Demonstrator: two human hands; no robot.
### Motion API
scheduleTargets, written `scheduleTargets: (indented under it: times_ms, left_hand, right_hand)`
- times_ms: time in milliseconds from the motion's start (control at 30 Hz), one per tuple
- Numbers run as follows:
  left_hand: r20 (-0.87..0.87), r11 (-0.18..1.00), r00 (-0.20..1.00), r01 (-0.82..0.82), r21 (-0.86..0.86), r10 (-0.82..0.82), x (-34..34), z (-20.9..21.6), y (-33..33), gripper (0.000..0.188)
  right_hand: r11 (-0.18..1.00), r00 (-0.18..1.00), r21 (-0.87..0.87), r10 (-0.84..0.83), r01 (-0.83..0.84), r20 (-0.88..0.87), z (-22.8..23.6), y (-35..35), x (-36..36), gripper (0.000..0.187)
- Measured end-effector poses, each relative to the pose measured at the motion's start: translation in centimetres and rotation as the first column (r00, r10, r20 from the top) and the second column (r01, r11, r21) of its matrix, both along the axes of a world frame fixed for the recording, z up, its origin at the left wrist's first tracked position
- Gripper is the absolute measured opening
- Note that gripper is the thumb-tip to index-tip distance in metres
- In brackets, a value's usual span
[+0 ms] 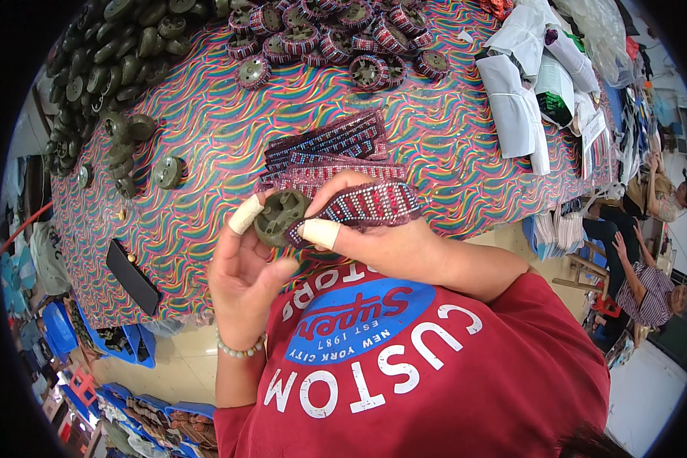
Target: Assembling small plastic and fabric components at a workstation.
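Note:
My left hand [240,278] grips a dark olive, round, wheel-shaped plastic piece [271,224] by its edge, its hollow face turned up. Between the thumb and fingers of my right hand [382,243] is a beaded fabric strip [382,204] in maroon, red and pale blue. One end of this strip lies against the rim of the round piece; the other end hangs loose over my right hand. Pale tape wraps a left fingertip and my right thumb. Just beyond my hands, a stack of similar beaded strips [328,146] lies on the patterned tablecloth [221,137].
Plain olive round pieces [107,65] are heaped at the far left, with a loose one [168,172] nearer. Strip-covered round pieces [332,42] are piled at the back. White-wrapped rolls [507,107] lie far right. A black phone [133,276] rests near the left edge. People sit beyond at right.

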State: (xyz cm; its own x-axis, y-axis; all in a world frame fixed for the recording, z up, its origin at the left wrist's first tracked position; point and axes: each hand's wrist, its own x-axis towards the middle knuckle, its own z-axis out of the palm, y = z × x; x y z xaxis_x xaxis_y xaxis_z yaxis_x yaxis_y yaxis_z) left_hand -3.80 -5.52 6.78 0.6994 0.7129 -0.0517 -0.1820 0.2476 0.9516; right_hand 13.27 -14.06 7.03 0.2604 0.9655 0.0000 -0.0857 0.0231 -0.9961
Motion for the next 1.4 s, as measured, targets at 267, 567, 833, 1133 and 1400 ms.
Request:
scheduleTargets:
  times_ms: [267,567,833,1133,1400]
  left_hand:
    - [-0.003,0.991,0.994,-0.107,-0.084,0.107,0.4,-0.1,-0.6,0.066]
    - [0.072,0.998,0.997,0.039,-0.047,-0.035,-0.1,-1.0,-0.3,0.073]
    - [-0.084,0.974,0.996,0.030,0.226,-0.011,1.5,0.5,-1.2,0.077]
    - [-0.107,0.992,0.994,0.032,0.124,-0.018,0.7,0.1,-0.6,0.076]
    - [-0.122,0.992,0.990,-0.051,0.115,0.065,2.5,0.6,-1.4,0.086]
  right_hand:
    - [0.992,0.860,-0.056,0.069,-0.112,-0.505,0.3,0.2,1.9,0.019]
    - [0.994,0.868,0.027,0.109,-0.110,-0.484,-0.2,0.9,2.2,0.019]
    - [0.959,0.997,0.280,-0.018,0.038,-0.073,-1.0,0.5,1.1,0.017]
    - [0.977,0.851,-0.029,0.169,-0.211,-0.497,-0.7,1.5,2.9,0.027]
    - [0.996,0.983,0.076,0.063,-0.050,-0.174,-1.4,1.1,1.8,0.017]
